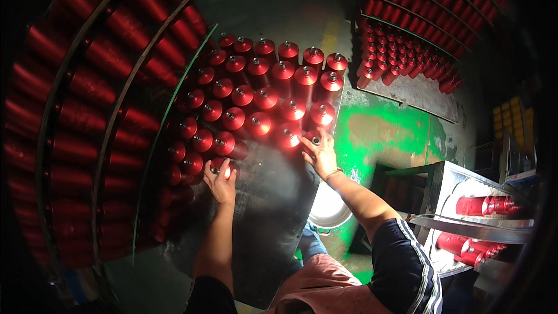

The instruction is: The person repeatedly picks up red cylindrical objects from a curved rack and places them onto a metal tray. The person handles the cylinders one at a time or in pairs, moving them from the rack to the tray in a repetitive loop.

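Observation:
Red metal cylinders (265, 97), each with a domed top and a small silver fitting in its centre, stand upright in rows on a dark metal surface (267, 192). At the near left of the group, my left hand (222, 186) has its fingers curled round the top of one red cylinder (218, 168). My right hand (321, 159) grips another red cylinder (314, 137) by its top, at the near right corner of the group. Fingers partly cover both tops, and the lower bodies are mostly hidden.
Left of the group, a tall rack (110, 116) holds red cylinders lying in tiers. Another stack (407, 52) stands at the far right. A white bucket (329, 216) sits below my right forearm. A metal-framed bench (444, 180) with red cylinders is at the right, beside green floor (378, 125).

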Motion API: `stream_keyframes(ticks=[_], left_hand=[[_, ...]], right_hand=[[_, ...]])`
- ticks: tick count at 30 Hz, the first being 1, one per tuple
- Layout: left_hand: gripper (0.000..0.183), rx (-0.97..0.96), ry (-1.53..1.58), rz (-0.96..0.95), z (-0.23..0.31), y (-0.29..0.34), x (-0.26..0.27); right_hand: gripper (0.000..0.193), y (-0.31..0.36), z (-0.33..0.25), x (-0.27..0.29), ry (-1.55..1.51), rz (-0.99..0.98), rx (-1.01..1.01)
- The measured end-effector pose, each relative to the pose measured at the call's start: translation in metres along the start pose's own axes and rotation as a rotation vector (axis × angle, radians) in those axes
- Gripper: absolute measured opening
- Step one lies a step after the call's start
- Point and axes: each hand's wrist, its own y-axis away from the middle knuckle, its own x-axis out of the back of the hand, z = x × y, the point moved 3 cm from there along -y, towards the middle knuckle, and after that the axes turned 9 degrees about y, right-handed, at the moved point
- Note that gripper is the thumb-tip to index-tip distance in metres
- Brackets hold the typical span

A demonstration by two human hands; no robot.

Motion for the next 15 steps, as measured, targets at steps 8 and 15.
stream_keyframes(ticks=[8, 15], left_hand=[[0.05, -0.112, 0.161, -0.037, -0.022, 0.057, 0.031], [0.041, -0.003, 0.74, -0.458, 0.029, 0.21, 0.096]], right_hand=[[0.054, 0.113, 0.021, 0.04, -0.279, 0.175, -0.089], [0.05, 0.361, 0.025, 0.162, -0.56, 0.403, -0.271]])
